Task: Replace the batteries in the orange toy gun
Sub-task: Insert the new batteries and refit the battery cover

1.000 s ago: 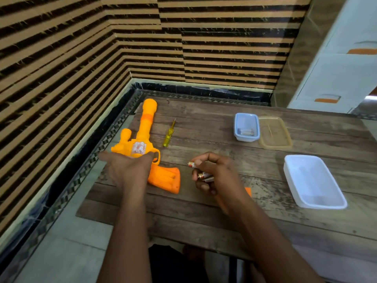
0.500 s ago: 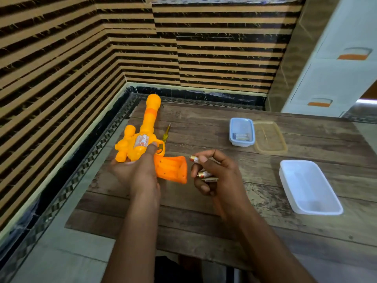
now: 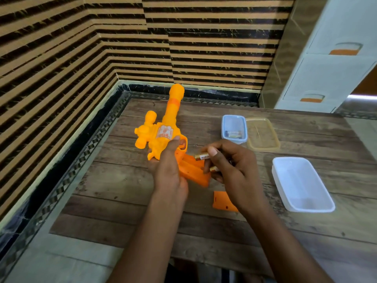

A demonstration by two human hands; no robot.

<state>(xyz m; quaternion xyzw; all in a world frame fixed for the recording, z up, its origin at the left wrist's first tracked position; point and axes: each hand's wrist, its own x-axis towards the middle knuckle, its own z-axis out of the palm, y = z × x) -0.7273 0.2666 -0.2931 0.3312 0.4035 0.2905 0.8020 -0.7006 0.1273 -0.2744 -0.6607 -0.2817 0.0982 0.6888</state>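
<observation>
Head view shows the left hand (image 3: pixel 169 170), clamped round the orange toy gun (image 3: pixel 163 135), has lifted it off the table (image 3: pixel 122 180) toward the right hand (image 3: pixel 234 170), which pinches batteries (image 3: pixel 202 156) just beside the gun's handle (image 3: pixel 191 170), so loading looks imminent.

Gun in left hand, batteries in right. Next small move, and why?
Probably slide the battery pinched in the right hand into the grip of the toy gun: the left hand holds the gun up with the grip beside that battery, and the battery cover lies off on the table.
</observation>
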